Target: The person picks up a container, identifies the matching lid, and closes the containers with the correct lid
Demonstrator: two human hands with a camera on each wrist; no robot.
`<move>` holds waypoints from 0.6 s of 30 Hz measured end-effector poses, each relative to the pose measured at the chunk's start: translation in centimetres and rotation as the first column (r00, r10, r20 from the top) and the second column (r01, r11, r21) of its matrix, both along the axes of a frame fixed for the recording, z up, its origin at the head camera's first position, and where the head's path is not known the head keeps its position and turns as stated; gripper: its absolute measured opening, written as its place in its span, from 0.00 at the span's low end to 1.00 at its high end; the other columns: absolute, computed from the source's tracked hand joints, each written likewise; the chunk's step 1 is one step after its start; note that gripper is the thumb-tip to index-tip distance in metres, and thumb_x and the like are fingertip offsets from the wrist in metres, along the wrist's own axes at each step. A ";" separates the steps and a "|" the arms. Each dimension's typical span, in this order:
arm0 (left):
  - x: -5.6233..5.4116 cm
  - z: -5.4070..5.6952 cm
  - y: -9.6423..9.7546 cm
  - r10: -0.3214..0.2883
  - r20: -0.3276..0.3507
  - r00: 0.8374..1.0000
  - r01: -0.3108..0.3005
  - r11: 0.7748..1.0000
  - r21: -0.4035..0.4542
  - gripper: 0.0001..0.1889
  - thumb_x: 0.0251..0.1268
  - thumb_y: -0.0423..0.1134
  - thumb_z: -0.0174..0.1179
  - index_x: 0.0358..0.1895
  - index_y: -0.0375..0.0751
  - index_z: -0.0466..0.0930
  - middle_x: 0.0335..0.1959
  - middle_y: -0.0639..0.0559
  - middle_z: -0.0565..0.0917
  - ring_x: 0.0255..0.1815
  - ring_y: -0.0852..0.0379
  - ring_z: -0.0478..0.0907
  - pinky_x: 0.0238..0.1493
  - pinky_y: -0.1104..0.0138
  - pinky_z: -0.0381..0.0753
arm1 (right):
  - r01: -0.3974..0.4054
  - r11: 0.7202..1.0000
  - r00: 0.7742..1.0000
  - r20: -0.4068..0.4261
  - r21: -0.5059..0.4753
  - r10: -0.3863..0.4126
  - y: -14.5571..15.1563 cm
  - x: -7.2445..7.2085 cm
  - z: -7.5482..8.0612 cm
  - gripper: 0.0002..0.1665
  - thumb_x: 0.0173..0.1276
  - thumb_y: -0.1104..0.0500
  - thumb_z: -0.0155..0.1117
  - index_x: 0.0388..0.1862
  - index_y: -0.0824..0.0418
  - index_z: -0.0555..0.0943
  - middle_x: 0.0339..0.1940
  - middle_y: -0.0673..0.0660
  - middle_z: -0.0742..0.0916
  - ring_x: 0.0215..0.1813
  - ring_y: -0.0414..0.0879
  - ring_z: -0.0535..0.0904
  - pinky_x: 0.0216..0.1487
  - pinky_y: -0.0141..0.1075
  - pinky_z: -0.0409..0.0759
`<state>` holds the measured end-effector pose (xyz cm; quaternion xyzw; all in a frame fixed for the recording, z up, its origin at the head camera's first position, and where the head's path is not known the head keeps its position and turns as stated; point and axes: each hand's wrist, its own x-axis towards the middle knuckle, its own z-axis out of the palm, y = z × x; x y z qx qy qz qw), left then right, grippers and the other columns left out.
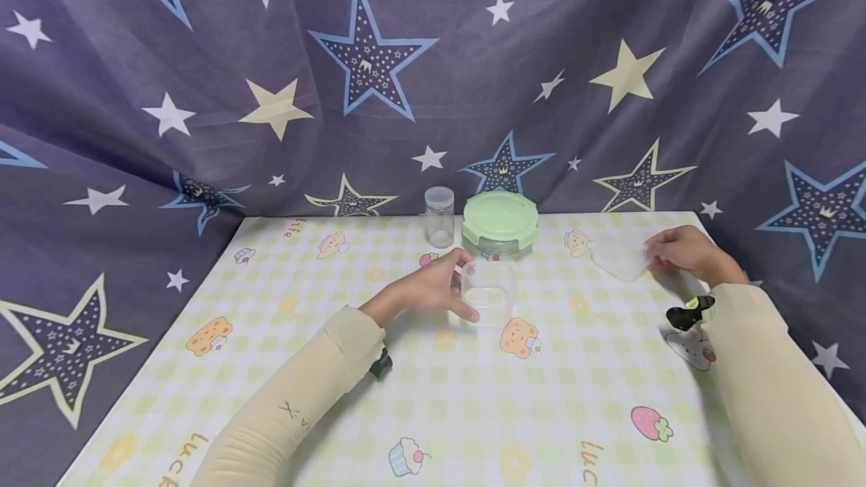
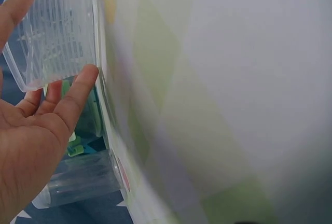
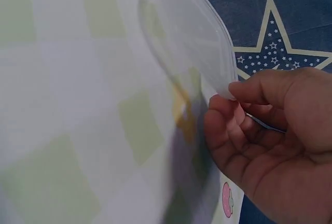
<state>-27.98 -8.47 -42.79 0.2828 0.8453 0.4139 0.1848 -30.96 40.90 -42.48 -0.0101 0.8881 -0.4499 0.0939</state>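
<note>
My left hand [image 1: 433, 285] holds a clear plastic food container [image 1: 499, 299] near the middle of the table, thumb and fingers spread around its side. In the left wrist view, fine ribs show on the container [image 2: 62, 32], and fingertips lie along its walls. Over the table's far right part, my right hand [image 1: 691, 254] pinches a thin clear plastic lid [image 1: 617, 258] at its edge. The right wrist view shows the lid [image 3: 197, 37] tilted, its corner between thumb and curled fingers.
Behind the container stand a clear jar [image 1: 440, 222] with a lid and a round glass box with a green clip lid [image 1: 501, 215]. A star-patterned curtain [image 1: 406, 149] hangs along the back edge of the checked tablecloth [image 1: 352, 412].
</note>
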 end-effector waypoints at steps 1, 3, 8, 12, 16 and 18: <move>0.0 0.0 0.0 0.000 0.002 1.000 0.000 1.000 0.004 0.50 0.44 0.45 0.85 0.70 0.42 0.61 0.65 0.51 0.69 0.61 0.48 0.76 0.60 0.60 0.80 | 0.000 1.000 1.000 -0.002 -0.016 0.000 -0.1 0.1 0.2 0.23 0.78 0.67 0.53 0.61 0.87 0.70 0.27 0.50 0.81 0.33 0.38 0.82 0.37 0.32 0.84; 0.0 0.0 0.0 -0.001 0.004 1.000 0.001 1.000 0.008 0.50 0.44 0.44 0.85 0.69 0.42 0.62 0.64 0.51 0.69 0.61 0.47 0.76 0.60 0.60 0.80 | 0.000 0.999 1.000 -0.004 -0.048 0.000 -0.3 0.1 0.6 0.23 0.79 0.66 0.52 0.62 0.86 0.69 0.27 0.50 0.81 0.34 0.37 0.81 0.39 0.32 0.85; 0.1 0.1 0.1 0.003 0.007 1.000 -0.003 1.000 0.006 0.49 0.44 0.45 0.85 0.68 0.43 0.62 0.64 0.51 0.69 0.62 0.47 0.75 0.61 0.60 0.79 | 0.008 0.998 0.999 -0.031 -0.068 -0.010 -1.2 0.0 1.9 0.24 0.82 0.60 0.52 0.63 0.81 0.70 0.33 0.49 0.84 0.36 0.38 0.80 0.44 0.34 0.85; 0.0 0.1 0.1 0.005 0.003 1.000 -0.005 1.000 -0.004 0.50 0.44 0.46 0.85 0.69 0.43 0.62 0.65 0.52 0.69 0.62 0.48 0.75 0.61 0.60 0.79 | 0.011 0.994 0.998 -0.055 -0.113 -0.018 -2.3 -0.1 3.0 0.23 0.82 0.61 0.50 0.63 0.81 0.70 0.36 0.49 0.85 0.38 0.37 0.80 0.46 0.32 0.85; 0.0 0.1 0.1 0.003 0.000 1.000 -0.003 1.000 -0.008 0.51 0.44 0.47 0.85 0.69 0.43 0.61 0.65 0.51 0.68 0.63 0.47 0.75 0.62 0.59 0.79 | 0.019 0.982 0.996 -0.080 -0.186 -0.035 -3.7 -0.1 3.8 0.24 0.82 0.62 0.51 0.64 0.82 0.68 0.37 0.47 0.84 0.39 0.34 0.82 0.46 0.29 0.85; 0.0 0.1 0.1 0.002 0.000 1.000 -0.002 1.000 -0.007 0.50 0.44 0.46 0.85 0.69 0.43 0.61 0.65 0.51 0.68 0.63 0.47 0.75 0.62 0.59 0.79 | 0.024 0.972 0.994 -0.094 -0.234 -0.047 -4.4 -0.1 4.1 0.23 0.81 0.63 0.52 0.62 0.82 0.68 0.36 0.45 0.84 0.39 0.34 0.83 0.45 0.28 0.85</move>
